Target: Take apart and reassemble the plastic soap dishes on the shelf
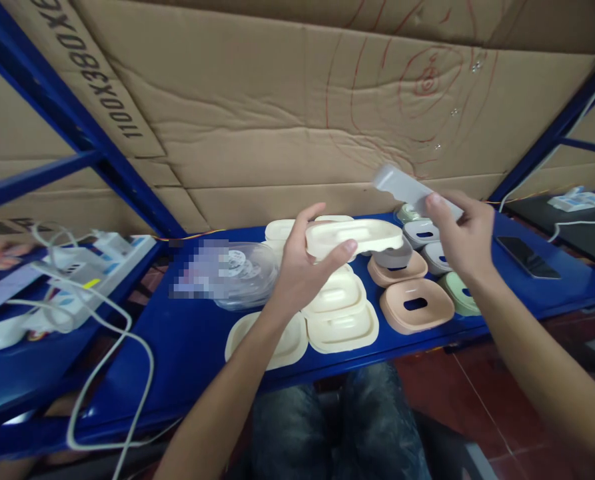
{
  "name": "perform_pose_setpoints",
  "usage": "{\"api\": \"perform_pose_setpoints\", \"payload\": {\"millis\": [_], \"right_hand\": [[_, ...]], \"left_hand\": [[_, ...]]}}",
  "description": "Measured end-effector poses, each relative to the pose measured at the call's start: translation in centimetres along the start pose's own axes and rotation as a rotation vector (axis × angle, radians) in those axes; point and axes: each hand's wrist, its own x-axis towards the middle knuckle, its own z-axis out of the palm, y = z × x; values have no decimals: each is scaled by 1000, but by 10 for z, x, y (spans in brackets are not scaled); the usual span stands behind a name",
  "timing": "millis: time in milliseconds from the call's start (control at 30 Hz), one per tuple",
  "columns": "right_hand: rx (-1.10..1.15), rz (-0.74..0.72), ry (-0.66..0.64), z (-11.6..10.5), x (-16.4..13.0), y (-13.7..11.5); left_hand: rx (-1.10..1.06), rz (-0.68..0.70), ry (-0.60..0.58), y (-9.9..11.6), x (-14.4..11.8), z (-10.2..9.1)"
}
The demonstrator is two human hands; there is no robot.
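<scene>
My left hand (310,267) is closed around a cream plastic lid-like piece (360,233), raised over the table and tilted so its edge faces me. In my right hand (464,230) is a pale grey plastic piece (412,190), seen edge-on, with a notched lower edge. The two pieces are apart. Below my left hand lie several cream dished pieces (344,330), laid out close together. Between the hands and below them stand peach oval pieces (392,313) with a dark slot, beside grey ones (420,233) and a green one (457,293).
Clear plastic pieces (250,273) are piled on the blue table (142,360), left of the cream ones. A phone (527,257) lies at right. White power strips (97,287) and looping cables (150,373) are at left. Cardboard (237,120) stands behind, between blue posts.
</scene>
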Motion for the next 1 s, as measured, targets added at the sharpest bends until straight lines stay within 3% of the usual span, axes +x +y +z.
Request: {"api": "perform_pose_setpoints", "payload": {"millis": [67,167,333,667,900,1000], "right_hand": [[-257,-22,61,-22,2,21],[-544,22,-24,-49,-5,59],[-867,96,-185,-61,-24,101],[-997,125,-368,-43,-35,117],[-990,138,-411,-43,-35,122],[-975,157,-367,-42,-33,118]], "left_hand": [[8,20,38,1,0,-1],[26,31,65,3,0,0],[58,49,95,1,1,1],[96,18,99,-2,2,3],[115,-4,78,-1,2,3],[107,-18,68,1,1,5]]}}
